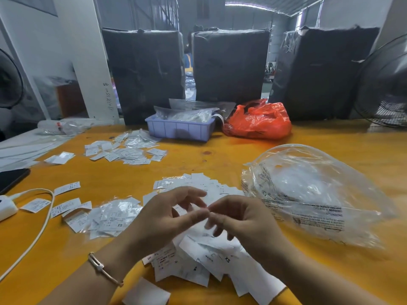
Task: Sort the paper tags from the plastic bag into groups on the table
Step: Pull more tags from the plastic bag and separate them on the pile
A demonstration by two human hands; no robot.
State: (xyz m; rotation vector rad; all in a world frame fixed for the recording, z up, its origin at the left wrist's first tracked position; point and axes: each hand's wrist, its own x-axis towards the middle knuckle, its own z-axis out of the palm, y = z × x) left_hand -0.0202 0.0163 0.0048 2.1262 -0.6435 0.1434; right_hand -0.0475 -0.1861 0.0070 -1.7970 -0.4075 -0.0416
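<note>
A: Nearest first. What are the hands doing?

B: Both are raised over the loose heap of tags [198, 258] at the near edge of the table [220, 155]. The left hand [163, 219] and right hand [240, 219] meet at the fingertips, fingers curled. Something pale and blurred sits between them, perhaps one tag, but I cannot tell for sure whether either hand is pinching it.

A: So which step?

B: I judge one tag is being separated or read before it goes to a group. The next move calls for reading its size mark (XS shows on tags below) and laying it on the matching pile.

A: How many piles?

B: About four clusters: the heap under the hands, a fan of tags [193, 183] just beyond them, a pile in clear sleeves [110, 216] to the left with strays beside it, and a far-left spread [125, 150]. Single tags are too many to count.

A: And the bag?

B: One clear plastic bag [319, 194] lies to the right, near the hands, mostly emptied as far as I can see. Farther back: one blue tray [180, 128], one red bag [257, 122], three dark wrapped bales [229, 64].
</note>
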